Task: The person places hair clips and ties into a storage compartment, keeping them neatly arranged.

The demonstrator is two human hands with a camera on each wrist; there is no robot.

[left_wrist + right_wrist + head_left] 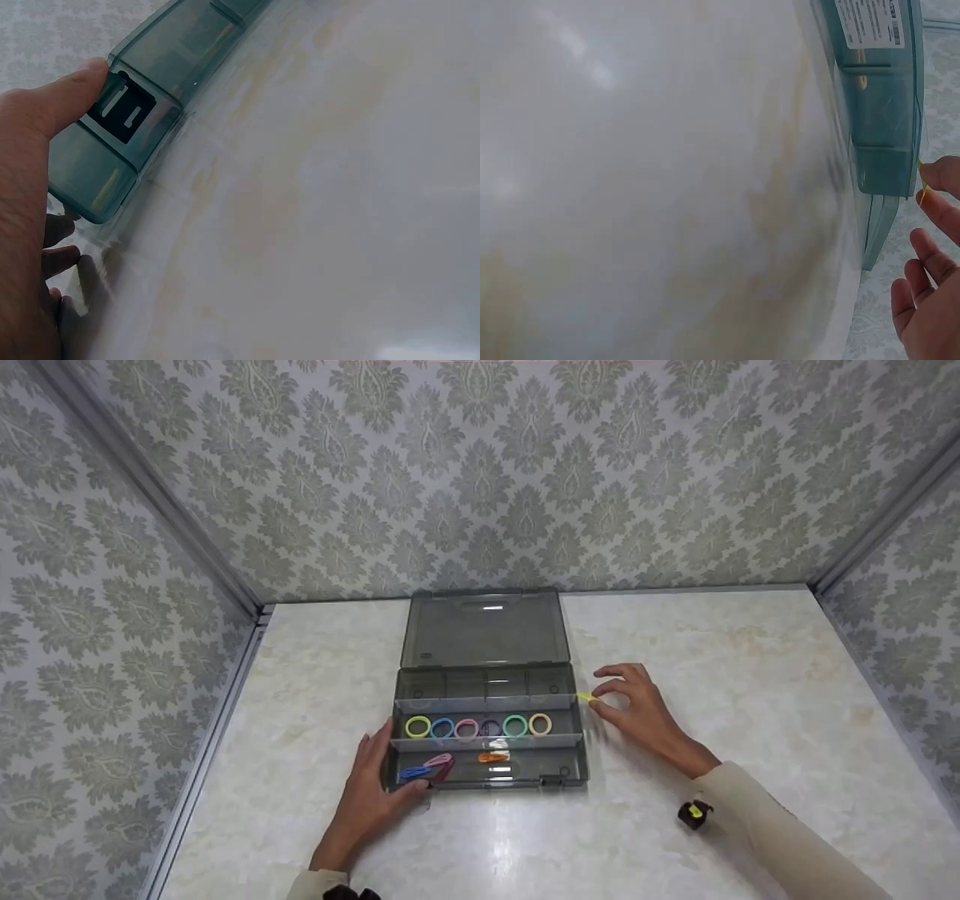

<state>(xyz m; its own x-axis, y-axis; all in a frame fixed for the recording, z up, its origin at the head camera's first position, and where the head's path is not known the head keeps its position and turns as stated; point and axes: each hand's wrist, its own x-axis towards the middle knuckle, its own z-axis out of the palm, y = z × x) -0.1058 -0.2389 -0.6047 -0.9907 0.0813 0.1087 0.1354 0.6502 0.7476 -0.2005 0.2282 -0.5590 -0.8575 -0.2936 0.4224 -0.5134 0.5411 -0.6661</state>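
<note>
A grey translucent organizer box lies with its lid raised back. My left hand grips its front left corner, thumb at the front wall near the dark latch, fingers along the side. Just off the box's right side, my right hand pinches a slim yellow hair clip between thumb and index finger; the other fingers are spread. Several coloured hair rings form a row in the middle compartment. The front compartment holds a blue clip, a pink clip, a dark red clip and an orange clip.
Clear dividers split the box lengthwise. A white label shows on its wall in the right wrist view. The box stands on a pale marbled table, with patterned panels behind and at both sides.
</note>
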